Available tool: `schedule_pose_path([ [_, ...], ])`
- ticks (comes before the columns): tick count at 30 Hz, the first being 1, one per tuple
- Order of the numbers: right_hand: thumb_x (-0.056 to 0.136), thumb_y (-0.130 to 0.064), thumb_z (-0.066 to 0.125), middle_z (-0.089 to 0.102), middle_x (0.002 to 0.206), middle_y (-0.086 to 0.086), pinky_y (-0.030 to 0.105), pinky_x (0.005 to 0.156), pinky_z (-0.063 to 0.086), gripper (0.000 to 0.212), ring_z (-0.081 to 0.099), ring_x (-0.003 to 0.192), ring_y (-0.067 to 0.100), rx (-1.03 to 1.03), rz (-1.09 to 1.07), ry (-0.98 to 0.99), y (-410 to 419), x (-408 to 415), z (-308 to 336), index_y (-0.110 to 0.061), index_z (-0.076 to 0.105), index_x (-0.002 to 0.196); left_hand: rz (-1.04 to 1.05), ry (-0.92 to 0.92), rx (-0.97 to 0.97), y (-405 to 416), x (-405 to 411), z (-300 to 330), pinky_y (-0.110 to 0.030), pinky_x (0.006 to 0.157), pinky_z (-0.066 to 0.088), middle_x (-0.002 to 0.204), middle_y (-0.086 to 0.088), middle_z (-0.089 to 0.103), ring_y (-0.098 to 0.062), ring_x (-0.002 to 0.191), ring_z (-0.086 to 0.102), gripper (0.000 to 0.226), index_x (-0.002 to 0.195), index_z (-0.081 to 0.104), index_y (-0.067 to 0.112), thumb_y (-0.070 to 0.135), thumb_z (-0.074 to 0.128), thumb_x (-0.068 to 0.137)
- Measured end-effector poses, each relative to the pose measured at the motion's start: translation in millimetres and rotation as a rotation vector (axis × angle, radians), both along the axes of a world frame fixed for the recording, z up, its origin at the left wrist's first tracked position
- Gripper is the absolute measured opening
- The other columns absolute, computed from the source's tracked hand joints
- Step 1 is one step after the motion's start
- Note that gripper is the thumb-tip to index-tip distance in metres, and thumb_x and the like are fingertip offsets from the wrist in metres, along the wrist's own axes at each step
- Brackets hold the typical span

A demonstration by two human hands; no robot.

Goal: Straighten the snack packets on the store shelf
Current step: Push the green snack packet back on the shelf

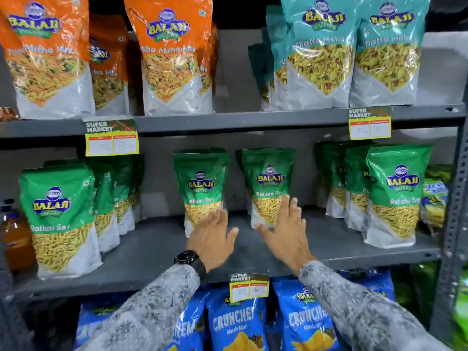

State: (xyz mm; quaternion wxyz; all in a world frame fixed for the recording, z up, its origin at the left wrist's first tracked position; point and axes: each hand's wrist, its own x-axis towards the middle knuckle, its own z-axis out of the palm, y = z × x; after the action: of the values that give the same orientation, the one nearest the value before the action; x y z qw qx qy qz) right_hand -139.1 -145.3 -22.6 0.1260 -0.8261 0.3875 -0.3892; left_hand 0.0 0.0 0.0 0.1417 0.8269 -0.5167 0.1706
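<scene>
Green packets (268, 183) beyond spread hands (286, 234)

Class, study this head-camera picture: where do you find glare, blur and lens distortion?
Head view: glare streaks the glossy orange packets and teal packets; both hands, left and right, look slightly motion-blurred; the wide lens bows the shelf edge and smears the right upright.

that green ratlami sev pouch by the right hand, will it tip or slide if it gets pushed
The Ratlami Sev pouch stands tall on a narrow base with bare shelf around it, so a high push would probably tip it backward. Its glossy film looks slippery and soft, likely to crumple. The right hand, open, sits low at its front, which favours sliding.
</scene>
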Motion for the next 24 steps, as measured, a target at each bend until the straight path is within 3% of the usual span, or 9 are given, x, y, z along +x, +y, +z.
schedule_pose_path([
  [4, 0.087, -0.056, 0.071, 0.003, 0.171, 0.023, 0.057, 0.125, 0.015, 0.119, 0.006, 0.158, 0.041, 0.205, 0.028, -0.085, -19, 33, -17, -0.004, -0.005, 0.162, -0.016, 0.245, 0.176, -29, 14, -36, -0.046, 0.104, 0.043, 0.136, -0.019, 0.053, -0.039, 0.127, 0.051, 0.046, 0.127, 0.050, 0.005, 0.040, 0.031, 0.103],
  [8, 0.084, -0.050, 0.078, 0.006, 0.170, 0.026, 0.052, 0.128, 0.012, 0.122, 0.006, 0.158, 0.039, 0.248, -0.030, -0.276, -37, 72, -13, 0.002, -0.001, 0.161, -0.025, 0.286, 0.219, -48, 36, -52, -0.047, 0.103, 0.041, 0.123, -0.016, 0.055, -0.036, 0.121, 0.051, 0.043, 0.109, 0.053, 0.007, 0.043, 0.030, 0.102],
  [11, 0.082, -0.052, 0.079, 0.002, 0.171, 0.024, 0.050, 0.129, 0.010, 0.127, 0.004, 0.159, 0.039, 0.310, -0.119, -0.372, -53, 99, -9, 0.000, -0.005, 0.161, -0.045, 0.226, 0.219, -51, 38, -57, -0.045, 0.116, 0.031, 0.141, -0.016, 0.050, -0.033, 0.136, 0.042, 0.054, 0.123, 0.053, 0.008, 0.045, 0.022, 0.101],
  [15, 0.072, -0.064, 0.080, 0.003, 0.172, 0.024, 0.060, 0.125, 0.016, 0.139, 0.009, 0.159, 0.041, 0.293, -0.257, -0.386, -71, 119, -7, 0.000, -0.005, 0.161, -0.075, 0.195, 0.220, -50, 33, -57, -0.040, 0.123, 0.015, 0.157, -0.016, 0.037, -0.028, 0.149, 0.028, 0.055, 0.144, 0.042, 0.006, 0.040, 0.023, 0.106],
  [20, 0.060, -0.066, 0.087, 0.012, 0.170, 0.025, 0.067, 0.121, 0.016, 0.148, 0.017, 0.157, 0.042, 0.262, -0.316, -0.454, -82, 135, -9, -0.001, 0.001, 0.162, -0.082, 0.202, 0.228, -51, 38, -63, -0.043, 0.127, 0.010, 0.166, -0.014, 0.025, -0.026, 0.155, 0.018, 0.059, 0.152, 0.032, 0.007, 0.042, 0.022, 0.105],
  [24, 0.060, -0.060, 0.090, 0.017, 0.168, 0.028, 0.066, 0.122, 0.015, 0.144, 0.018, 0.156, 0.043, 0.173, -0.311, -0.450, -91, 135, -14, -0.001, 0.006, 0.161, -0.081, 0.185, 0.235, -52, 39, -65, -0.043, 0.128, 0.008, 0.167, -0.014, 0.023, -0.025, 0.156, 0.017, 0.061, 0.154, 0.030, 0.007, 0.042, 0.022, 0.105],
])
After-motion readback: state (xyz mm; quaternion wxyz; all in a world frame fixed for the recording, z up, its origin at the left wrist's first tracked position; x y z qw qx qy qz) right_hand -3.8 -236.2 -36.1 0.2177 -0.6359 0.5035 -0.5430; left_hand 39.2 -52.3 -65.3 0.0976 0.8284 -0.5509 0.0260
